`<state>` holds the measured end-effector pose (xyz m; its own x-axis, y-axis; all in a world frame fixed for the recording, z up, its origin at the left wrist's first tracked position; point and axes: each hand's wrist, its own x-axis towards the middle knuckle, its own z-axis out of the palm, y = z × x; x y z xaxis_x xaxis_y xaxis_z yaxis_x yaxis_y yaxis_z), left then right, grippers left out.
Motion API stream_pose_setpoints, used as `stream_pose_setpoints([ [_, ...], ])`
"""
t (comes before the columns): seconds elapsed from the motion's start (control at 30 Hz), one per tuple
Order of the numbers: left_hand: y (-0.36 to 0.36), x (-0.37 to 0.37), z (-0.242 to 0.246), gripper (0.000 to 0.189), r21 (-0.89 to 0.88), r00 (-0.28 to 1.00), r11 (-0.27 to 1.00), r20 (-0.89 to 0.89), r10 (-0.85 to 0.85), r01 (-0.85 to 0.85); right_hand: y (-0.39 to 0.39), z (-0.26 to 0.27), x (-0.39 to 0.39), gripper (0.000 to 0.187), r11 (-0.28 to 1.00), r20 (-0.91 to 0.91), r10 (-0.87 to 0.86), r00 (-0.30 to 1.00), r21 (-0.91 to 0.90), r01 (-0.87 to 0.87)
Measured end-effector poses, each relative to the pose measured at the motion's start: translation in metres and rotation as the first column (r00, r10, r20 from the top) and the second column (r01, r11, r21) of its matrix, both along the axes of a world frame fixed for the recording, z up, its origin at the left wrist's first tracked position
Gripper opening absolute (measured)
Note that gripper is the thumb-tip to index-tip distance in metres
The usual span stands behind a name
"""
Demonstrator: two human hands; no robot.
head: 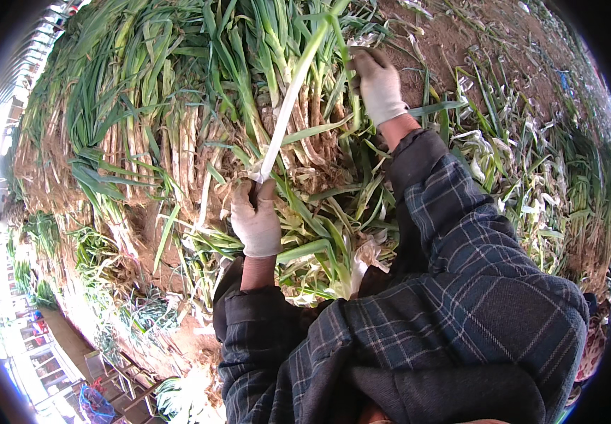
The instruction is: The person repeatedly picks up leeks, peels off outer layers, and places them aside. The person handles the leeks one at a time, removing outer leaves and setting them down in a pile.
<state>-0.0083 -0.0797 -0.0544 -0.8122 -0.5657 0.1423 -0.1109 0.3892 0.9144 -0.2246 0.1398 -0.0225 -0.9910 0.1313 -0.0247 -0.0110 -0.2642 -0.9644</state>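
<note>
My left hand [257, 217], in a pale work glove with darkened fingertips, grips the root end of a long green onion [290, 100]. Its white stalk slants up to the right and turns green near the top edge. My right hand [377, 79], gloved the same way, is beside the upper leaves, fingers curled at a green leaf strip [349, 66] that hangs down from the stalk; whether the fingers close on it is unclear. Just beyond the stalk lie untrimmed green onions [311, 116] with brown roots. Loose leaves [332, 233] are heaped between my forearms.
Rows of green onions [141, 58] cover the ground ahead and to the left. Peeled leaves and husks [517, 159] litter the brown soil [459, 37] at right. At lower left are a metal frame [125, 384], a blue bag [95, 405] and another onion bundle [175, 397].
</note>
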Motion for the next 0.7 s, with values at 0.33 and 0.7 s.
stream_pose_setpoints([
  [0.33, 0.009, 0.001, 0.004, 0.04, -0.262, 0.995, 0.965, 0.099, 0.001, 0.025, -0.03, -0.004, 0.026, 0.027, 0.815, 0.11, 0.524, 0.844, -0.353, -0.46],
  [0.7, 0.009, 0.0, -0.003, 0.036, -0.122, 0.999, 0.992, 0.031, -0.035, 0.038, -0.031, -0.006, 0.029, 0.022, 0.729, 0.015, 0.576, 0.817, -0.462, -0.505],
])
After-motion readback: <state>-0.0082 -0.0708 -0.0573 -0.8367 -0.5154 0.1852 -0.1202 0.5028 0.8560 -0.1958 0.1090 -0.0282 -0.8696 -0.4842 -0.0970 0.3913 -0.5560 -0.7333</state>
